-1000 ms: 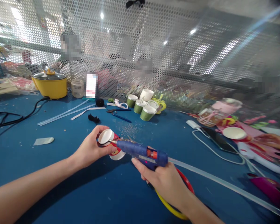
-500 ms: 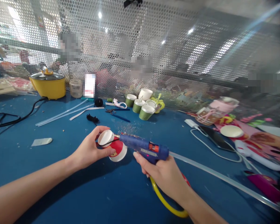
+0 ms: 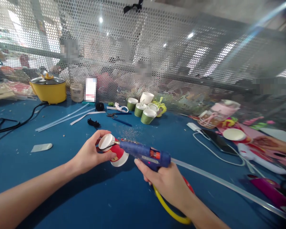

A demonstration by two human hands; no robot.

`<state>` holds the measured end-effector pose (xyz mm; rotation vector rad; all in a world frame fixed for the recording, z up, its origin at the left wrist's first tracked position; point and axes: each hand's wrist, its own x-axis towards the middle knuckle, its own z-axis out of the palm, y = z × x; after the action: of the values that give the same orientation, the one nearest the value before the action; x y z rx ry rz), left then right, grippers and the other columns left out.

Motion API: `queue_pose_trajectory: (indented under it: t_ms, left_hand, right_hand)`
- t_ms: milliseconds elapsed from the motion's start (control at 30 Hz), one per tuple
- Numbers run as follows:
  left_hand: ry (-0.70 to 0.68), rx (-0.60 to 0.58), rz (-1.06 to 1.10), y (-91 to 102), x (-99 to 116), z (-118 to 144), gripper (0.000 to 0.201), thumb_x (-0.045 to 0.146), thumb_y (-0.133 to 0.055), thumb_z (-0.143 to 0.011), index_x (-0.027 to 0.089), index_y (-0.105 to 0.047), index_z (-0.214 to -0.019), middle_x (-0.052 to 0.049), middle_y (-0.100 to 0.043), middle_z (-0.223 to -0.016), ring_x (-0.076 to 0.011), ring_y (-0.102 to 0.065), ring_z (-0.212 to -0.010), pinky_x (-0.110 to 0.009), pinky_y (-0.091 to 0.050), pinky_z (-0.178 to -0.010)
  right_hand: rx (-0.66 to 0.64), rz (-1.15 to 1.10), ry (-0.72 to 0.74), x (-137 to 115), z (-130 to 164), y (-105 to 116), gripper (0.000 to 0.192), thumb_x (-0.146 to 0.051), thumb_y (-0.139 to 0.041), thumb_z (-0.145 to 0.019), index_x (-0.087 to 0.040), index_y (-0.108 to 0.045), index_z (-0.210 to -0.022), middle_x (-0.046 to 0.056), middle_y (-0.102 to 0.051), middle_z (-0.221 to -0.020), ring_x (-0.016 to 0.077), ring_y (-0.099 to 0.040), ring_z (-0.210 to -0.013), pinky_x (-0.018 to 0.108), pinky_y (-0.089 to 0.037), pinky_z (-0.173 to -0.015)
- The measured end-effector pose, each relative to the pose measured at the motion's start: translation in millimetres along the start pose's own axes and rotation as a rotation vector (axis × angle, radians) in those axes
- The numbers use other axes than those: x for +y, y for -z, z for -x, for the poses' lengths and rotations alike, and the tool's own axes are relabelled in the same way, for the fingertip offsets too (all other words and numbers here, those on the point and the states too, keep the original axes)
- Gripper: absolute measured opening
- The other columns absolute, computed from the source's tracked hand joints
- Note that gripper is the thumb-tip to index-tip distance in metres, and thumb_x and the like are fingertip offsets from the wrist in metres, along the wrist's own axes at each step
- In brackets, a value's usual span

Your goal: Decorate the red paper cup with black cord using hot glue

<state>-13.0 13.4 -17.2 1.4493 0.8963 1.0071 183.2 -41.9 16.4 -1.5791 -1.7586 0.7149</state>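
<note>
My left hand (image 3: pixel 91 152) is closed around a red and white paper cup (image 3: pixel 119 155), tilted with its white round end facing up and left. A thin black cord (image 3: pixel 107 147) lies across that white end. In my right hand (image 3: pixel 165 181) is a blue hot glue gun (image 3: pixel 144 154), its small red light lit. The metal nozzle (image 3: pixel 115 142) points left and meets the cup close to its white edge; whether glue comes out is too small to tell. From the gun's back runs a long clear glue stick (image 3: pixel 224 183). A yellow cable (image 3: pixel 168 206) loops below my right hand.
Beyond my hands lie pliers (image 3: pixel 119 118), a black cord bundle (image 3: pixel 93 123) and small green and white cups (image 3: pixel 148 115). A yellow electric pot (image 3: pixel 49 90) stands back left. At right are a phone (image 3: pixel 219 141), white cables and another person's hand (image 3: pixel 267 143). A perforated metal screen (image 3: pixel 119 41) rises behind.
The view has shifted slightly. My hands keep their grip on the cup and glue gun, and the nozzle stays by the cup's white edge. The other person's hand at right has moved a little.
</note>
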Motion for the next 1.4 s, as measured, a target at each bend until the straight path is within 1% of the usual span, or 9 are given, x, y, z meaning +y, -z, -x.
queue_pose_trajectory:
  t_ms: [133,300,433,600,767,900,1033,1233,1400]
  left_hand:
    - [-0.003,0.0,0.006,-0.7,-1.2,-0.1,0.051,0.027,-0.07,-0.061,0.02,-0.041,-0.103,-0.001,-0.057,-0.088,-0.0145,-0.055,-0.079,-0.028,-0.046,-0.071]
    - [0.01,0.03,0.007,-1.6,0.6,0.1,0.051,0.027,-0.071,-0.06,0.019,-0.042,-0.101,-0.001,-0.057,-0.087,-0.0158,-0.056,-0.078,-0.029,-0.046,-0.068]
    - [0.014,0.038,-0.003,-1.9,1.5,0.4,0.051,0.027,-0.071,-0.06,0.019,-0.042,-0.101,0.0,-0.056,-0.084,-0.0148,-0.055,-0.075,-0.027,-0.046,-0.065]
    - [0.011,0.029,-0.01,-1.1,0.5,-0.1,0.052,0.027,-0.071,-0.06,0.019,-0.041,-0.102,0.0,-0.055,-0.084,-0.0138,-0.054,-0.075,-0.026,-0.045,-0.065]
    - [0.016,0.024,-0.004,-1.1,2.7,-0.2,0.052,0.025,-0.071,-0.06,0.018,-0.041,-0.102,0.001,-0.055,-0.083,-0.0126,-0.053,-0.073,-0.025,-0.045,-0.065]
    - [0.016,0.03,0.015,-1.9,4.2,0.0,0.053,0.024,-0.072,-0.058,0.018,-0.041,-0.101,0.001,-0.056,-0.081,-0.0125,-0.054,-0.072,-0.026,-0.044,-0.066]
    - [0.007,0.03,0.007,-1.4,2.6,-0.2,0.053,0.025,-0.072,-0.058,0.018,-0.041,-0.101,0.001,-0.057,-0.083,-0.0133,-0.055,-0.073,-0.027,-0.045,-0.067]
    - [-0.008,0.022,-0.006,-0.2,-0.3,-0.2,0.054,0.025,-0.072,-0.059,0.019,-0.041,-0.103,0.001,-0.056,-0.086,-0.0135,-0.054,-0.077,-0.027,-0.045,-0.071]
    - [-0.016,-0.005,-0.001,0.8,-2.1,0.1,0.054,0.024,-0.071,-0.06,0.02,-0.04,-0.104,0.0,-0.056,-0.089,-0.015,-0.054,-0.081,-0.029,-0.044,-0.075]
  right_hand:
    - [-0.007,0.024,0.029,-0.7,-0.1,1.2,0.024,-0.037,-0.053,-0.075,-0.02,-0.054,-0.058,-0.005,-0.049,-0.038,0.0105,-0.048,-0.035,0.021,-0.041,-0.039]
    - [0.01,0.07,0.078,0.0,3.3,-0.5,0.019,-0.035,-0.053,-0.075,-0.019,-0.059,-0.066,-0.005,-0.05,-0.038,0.0106,-0.048,-0.034,0.021,-0.039,-0.037]
    - [0.019,0.079,0.1,0.0,5.1,-1.1,0.02,-0.036,-0.053,-0.076,-0.02,-0.061,-0.066,-0.005,-0.051,-0.038,0.0106,-0.048,-0.034,0.021,-0.039,-0.037]
    - [0.014,0.044,0.106,-0.1,4.8,-1.6,0.018,-0.036,-0.055,-0.074,-0.021,-0.061,-0.066,-0.005,-0.052,-0.038,0.0108,-0.048,-0.034,0.022,-0.038,-0.036]
    - [0.008,0.041,0.087,-0.7,4.9,-2.9,0.016,-0.035,-0.056,-0.073,-0.022,-0.063,-0.067,-0.004,-0.051,-0.038,0.0134,-0.052,-0.039,0.023,-0.039,-0.039]
    - [0.012,0.045,0.101,-1.2,5.1,-3.3,0.015,-0.033,-0.057,-0.072,-0.022,-0.062,-0.064,-0.004,-0.05,-0.037,0.0142,-0.053,-0.042,0.023,-0.04,-0.04]
    - [0.008,0.055,0.085,-0.9,3.9,-2.5,0.016,-0.034,-0.057,-0.072,-0.021,-0.06,-0.062,-0.004,-0.05,-0.037,0.0138,-0.053,-0.041,0.023,-0.041,-0.041]
    - [-0.014,0.043,0.051,0.1,0.1,1.0,0.023,-0.037,-0.053,-0.075,-0.02,-0.054,-0.058,-0.005,-0.05,-0.039,0.0105,-0.048,-0.036,0.02,-0.041,-0.039]
    - [-0.009,0.031,0.013,-1.3,-0.4,2.7,0.029,-0.037,-0.053,-0.074,-0.019,-0.049,-0.053,-0.004,-0.05,-0.039,0.0097,-0.049,-0.036,0.019,-0.043,-0.041]
